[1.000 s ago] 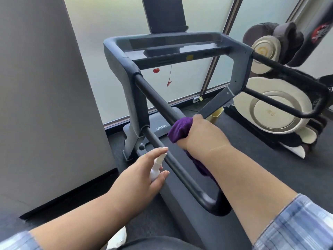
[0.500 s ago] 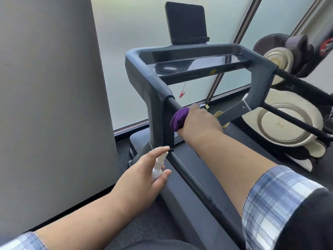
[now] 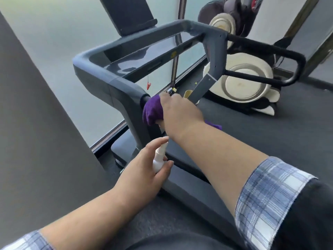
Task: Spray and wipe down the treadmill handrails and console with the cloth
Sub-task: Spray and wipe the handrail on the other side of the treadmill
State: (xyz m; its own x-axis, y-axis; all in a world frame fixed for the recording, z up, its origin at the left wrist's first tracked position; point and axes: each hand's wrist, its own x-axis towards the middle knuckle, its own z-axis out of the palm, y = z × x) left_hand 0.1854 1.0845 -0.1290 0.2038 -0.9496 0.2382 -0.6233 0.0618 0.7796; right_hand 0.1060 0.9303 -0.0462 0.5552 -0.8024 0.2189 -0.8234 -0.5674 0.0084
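Observation:
My right hand (image 3: pixel 177 113) grips a purple cloth (image 3: pixel 153 110) wrapped around the top end of the treadmill's left handrail, right where the black bar meets the grey frame (image 3: pixel 124 94). My left hand (image 3: pixel 142 175) holds a small white spray bottle (image 3: pixel 159 156) lower down, beside the treadmill deck, with the index finger on the nozzle top. The glossy console (image 3: pixel 142 53) spans the top of the frame, with a dark screen (image 3: pixel 126 13) above it. The right handrail (image 3: pixel 270 45) loops out at the far side. My right arm hides most of the left handrail.
A grey wall panel (image 3: pixel 36 123) stands close on the left, with frosted glass (image 3: pixel 59 38) behind the treadmill. A red safety clip (image 3: pixel 148 85) hangs under the console. A cream and black exercise machine (image 3: pixel 248 82) sits at the right on dark carpet (image 3: pixel 288 127).
My right hand has slid the cloth up the left handrail from its middle to its top end by the frame. My left hand still holds the spray bottle in much the same place.

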